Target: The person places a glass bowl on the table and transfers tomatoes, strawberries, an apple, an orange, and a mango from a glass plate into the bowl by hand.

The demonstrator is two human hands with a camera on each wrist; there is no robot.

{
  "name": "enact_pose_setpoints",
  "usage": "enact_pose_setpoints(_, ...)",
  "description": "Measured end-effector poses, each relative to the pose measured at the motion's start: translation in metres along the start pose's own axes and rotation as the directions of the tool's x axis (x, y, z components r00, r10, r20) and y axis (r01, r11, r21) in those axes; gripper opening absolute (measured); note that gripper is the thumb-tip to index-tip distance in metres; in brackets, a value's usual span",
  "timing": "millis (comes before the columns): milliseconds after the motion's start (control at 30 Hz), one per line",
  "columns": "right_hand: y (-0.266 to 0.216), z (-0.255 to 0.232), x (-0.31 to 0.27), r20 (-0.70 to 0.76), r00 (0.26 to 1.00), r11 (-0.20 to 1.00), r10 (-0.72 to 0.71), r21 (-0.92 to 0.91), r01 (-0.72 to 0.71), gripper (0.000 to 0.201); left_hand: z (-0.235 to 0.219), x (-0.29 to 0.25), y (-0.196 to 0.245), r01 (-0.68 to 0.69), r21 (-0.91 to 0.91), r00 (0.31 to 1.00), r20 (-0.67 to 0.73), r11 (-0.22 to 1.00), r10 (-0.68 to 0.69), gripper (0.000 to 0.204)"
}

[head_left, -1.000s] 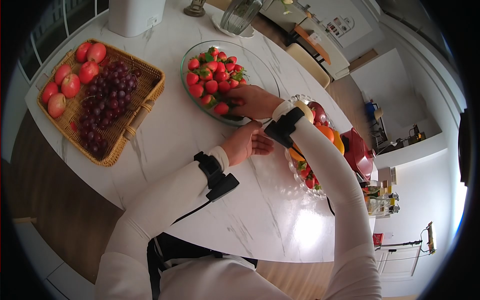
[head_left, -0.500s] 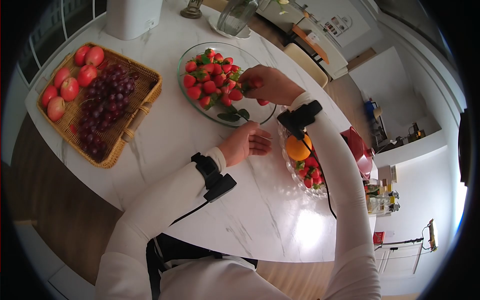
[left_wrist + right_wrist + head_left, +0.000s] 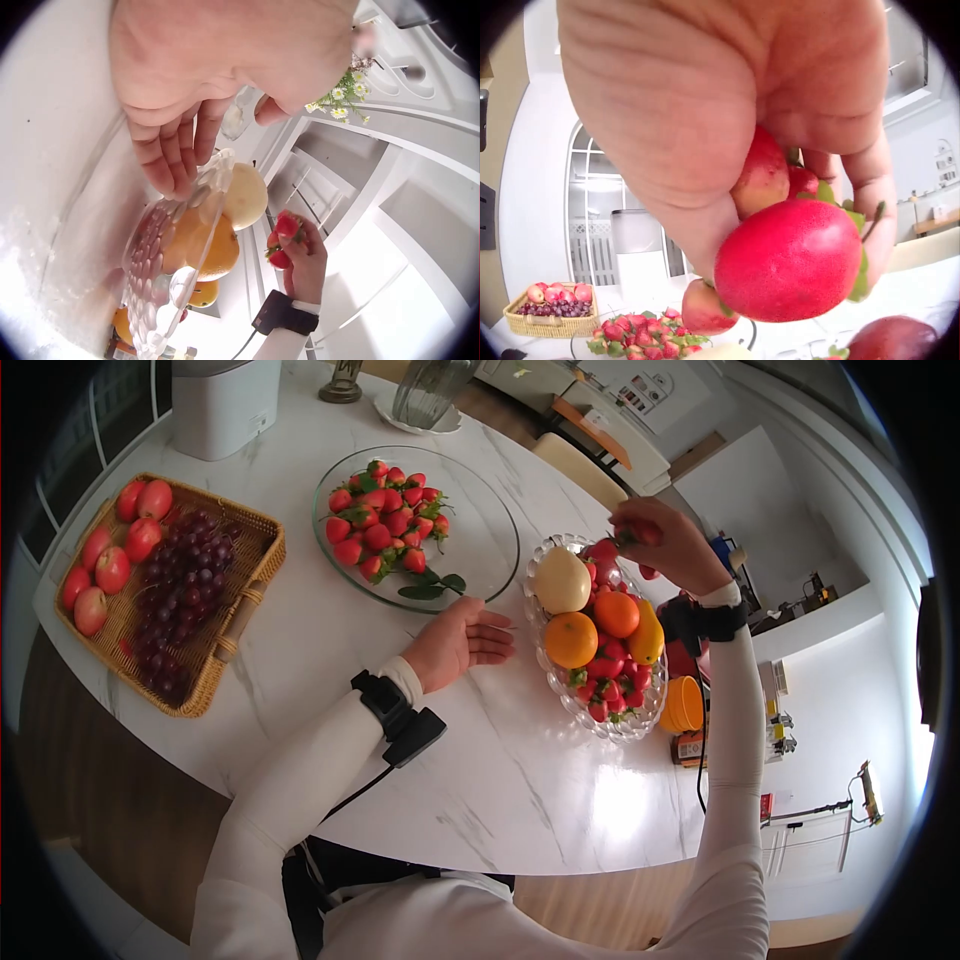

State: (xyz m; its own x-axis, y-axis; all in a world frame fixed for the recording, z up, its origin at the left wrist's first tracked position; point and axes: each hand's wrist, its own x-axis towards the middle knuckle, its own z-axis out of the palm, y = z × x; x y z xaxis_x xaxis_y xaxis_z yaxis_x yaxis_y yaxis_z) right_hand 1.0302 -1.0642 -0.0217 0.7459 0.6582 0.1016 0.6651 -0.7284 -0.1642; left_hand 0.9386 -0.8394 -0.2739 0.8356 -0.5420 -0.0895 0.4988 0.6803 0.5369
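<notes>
My right hand [image 3: 672, 542] grips several strawberries [image 3: 788, 262] with curled fingers, held up over the far side of a scalloped glass fruit bowl [image 3: 622, 732]. In that bowl lie a pale pear [image 3: 562, 580], oranges [image 3: 571, 640], a yellow fruit [image 3: 648, 635] and more strawberries [image 3: 607, 695]. My left hand [image 3: 455, 645] is at the tabletop with loosely bent fingers and nothing in it, between the bowl and a round glass plate [image 3: 490, 575]. A heap of strawberries [image 3: 385, 525] covers the plate's left part, with green leaves [image 3: 430, 588] near its front rim.
A wicker basket [image 3: 215, 670] with apples [image 3: 112, 570] and dark grapes [image 3: 185, 590] stands at the left of the marble table [image 3: 400, 800]. Behind are a white appliance [image 3: 225, 410] and a glass vase [image 3: 430, 395]. An orange container [image 3: 682, 705] is beyond the fruit bowl.
My right hand has lifted strawberries from the glass plate and moved right, to above the fruit bowl. The left hand keeps its place by the plate. The head view has turned slightly right.
</notes>
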Motion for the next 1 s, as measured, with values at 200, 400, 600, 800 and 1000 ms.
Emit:
enact_pose_setpoints(200, 0.008, -0.001, -0.038, 0.081, 0.988, 0.991, 0.133, -0.03, -0.131, 0.037, 0.001, -0.001, 0.001, -0.009, 0.009, 1.0, -0.01, 1.0, 0.009, 0.055)
enact_pose_setpoints(400, -0.004, 0.008, -0.047, 0.143, 0.985, 0.994, 0.094, 0.049, -0.102, 0.036, 0.001, -0.002, 0.002, -0.007, 0.015, 1.0, -0.017, 1.0, 0.007, 0.054)
enact_pose_setpoints(600, -0.014, 0.007, -0.054, 0.131, 0.987, 0.994, 0.088, 0.052, -0.095, 0.033, 0.002, -0.002, 0.002, -0.005, 0.015, 1.0, -0.017, 1.0, 0.006, 0.054)
enact_pose_setpoints(800, -0.021, 0.01, -0.074, 0.095, 0.992, 0.993, 0.083, 0.081, -0.091, 0.035, 0.001, -0.002, 0.001, -0.008, 0.016, 1.0, -0.013, 1.0, 0.008, 0.055)
enact_pose_setpoints(1000, -0.028, 0.026, -0.093, 0.107, 0.991, 0.991, 0.083, 0.096, -0.093, 0.036, -0.001, -0.001, 0.001, -0.016, 0.009, 1.0, 0.002, 1.0, 0.016, 0.055)
